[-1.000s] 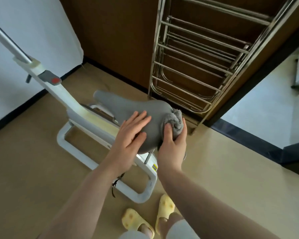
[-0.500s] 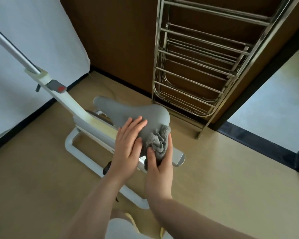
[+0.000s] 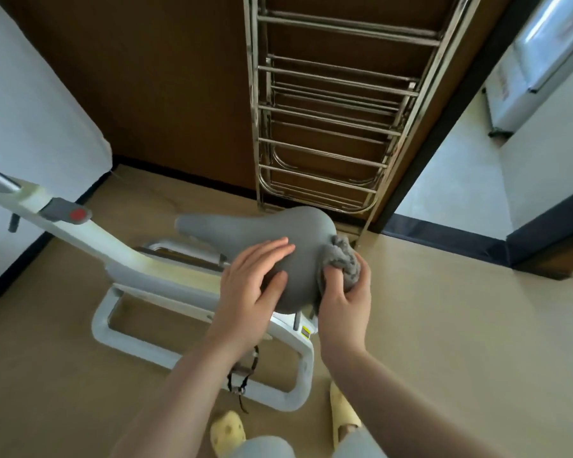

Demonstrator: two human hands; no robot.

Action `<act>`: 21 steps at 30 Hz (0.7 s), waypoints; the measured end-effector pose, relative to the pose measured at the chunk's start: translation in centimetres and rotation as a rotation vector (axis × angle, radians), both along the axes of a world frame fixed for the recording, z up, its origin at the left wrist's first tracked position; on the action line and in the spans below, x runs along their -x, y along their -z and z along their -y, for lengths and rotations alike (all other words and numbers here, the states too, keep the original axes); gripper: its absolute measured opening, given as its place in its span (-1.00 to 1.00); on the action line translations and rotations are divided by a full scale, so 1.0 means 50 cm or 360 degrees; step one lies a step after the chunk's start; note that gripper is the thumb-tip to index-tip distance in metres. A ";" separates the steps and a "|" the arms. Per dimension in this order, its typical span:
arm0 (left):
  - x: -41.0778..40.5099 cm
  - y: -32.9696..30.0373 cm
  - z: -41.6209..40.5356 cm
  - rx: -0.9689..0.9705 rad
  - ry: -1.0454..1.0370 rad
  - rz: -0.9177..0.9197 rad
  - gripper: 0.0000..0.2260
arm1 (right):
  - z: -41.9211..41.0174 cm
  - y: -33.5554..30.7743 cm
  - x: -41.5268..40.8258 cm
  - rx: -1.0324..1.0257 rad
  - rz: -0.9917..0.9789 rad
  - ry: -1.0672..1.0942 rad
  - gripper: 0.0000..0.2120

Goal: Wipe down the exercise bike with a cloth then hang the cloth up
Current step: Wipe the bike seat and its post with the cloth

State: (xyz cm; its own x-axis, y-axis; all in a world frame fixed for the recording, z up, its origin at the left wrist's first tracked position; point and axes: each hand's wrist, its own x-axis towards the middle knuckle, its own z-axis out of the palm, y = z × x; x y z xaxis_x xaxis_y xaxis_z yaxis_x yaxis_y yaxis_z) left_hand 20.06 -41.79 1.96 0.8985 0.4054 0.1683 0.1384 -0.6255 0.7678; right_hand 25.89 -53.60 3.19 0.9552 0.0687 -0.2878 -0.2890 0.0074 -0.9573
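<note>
The white exercise bike (image 3: 90, 239) stands on the floor, its grey saddle (image 3: 265, 229) in the middle of the view. My left hand (image 3: 250, 289) rests flat on the saddle's near side with fingers straight. My right hand (image 3: 344, 304) grips a bunched grey cloth (image 3: 343, 257) and presses it against the saddle's wide rear edge on the right. The saddle's underside and post are mostly hidden by my hands.
A folded metal drying rack (image 3: 328, 127) leans on the brown wall just behind the saddle. A white sheet (image 3: 30, 104) hangs at the left. The bike's base frame (image 3: 186, 355) lies by my feet in yellow slippers (image 3: 229, 431). A doorway opens at the right.
My right hand has carried the cloth from the saddle's near rear side up and right to its back edge. My left hand stays flat on the saddle. The camera view has shifted.
</note>
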 end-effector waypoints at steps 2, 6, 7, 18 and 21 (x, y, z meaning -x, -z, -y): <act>0.002 -0.002 -0.030 -0.0082 0.0143 -0.0031 -0.64 | -0.023 -0.001 0.005 -0.0046 -0.0025 0.0167 -0.62; -0.001 0.006 -0.067 -0.0156 0.0394 -0.0065 -0.61 | -0.058 0.005 0.121 0.0003 0.0068 0.0318 -0.59; 0.000 0.010 -0.072 -0.0167 0.0437 -0.0077 -0.60 | -0.067 0.007 0.136 -0.0011 0.0100 0.0357 -0.57; 0.010 0.016 -0.100 -0.0207 0.0592 -0.0052 -0.55 | -0.131 0.042 0.206 0.0070 0.0330 0.0545 -0.47; 0.008 0.020 -0.103 -0.0171 0.0582 -0.0019 -0.55 | -0.106 0.038 0.127 0.0126 0.0383 0.0541 -0.53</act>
State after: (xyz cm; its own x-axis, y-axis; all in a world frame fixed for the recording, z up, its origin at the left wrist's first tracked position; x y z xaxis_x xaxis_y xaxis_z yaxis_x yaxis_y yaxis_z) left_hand 19.68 -36.65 0.95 0.9828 0.0382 0.1808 -0.1002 -0.7123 0.6947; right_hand 19.52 -48.30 1.31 0.9604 -0.2750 -0.0453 -0.0507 -0.0126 -0.9986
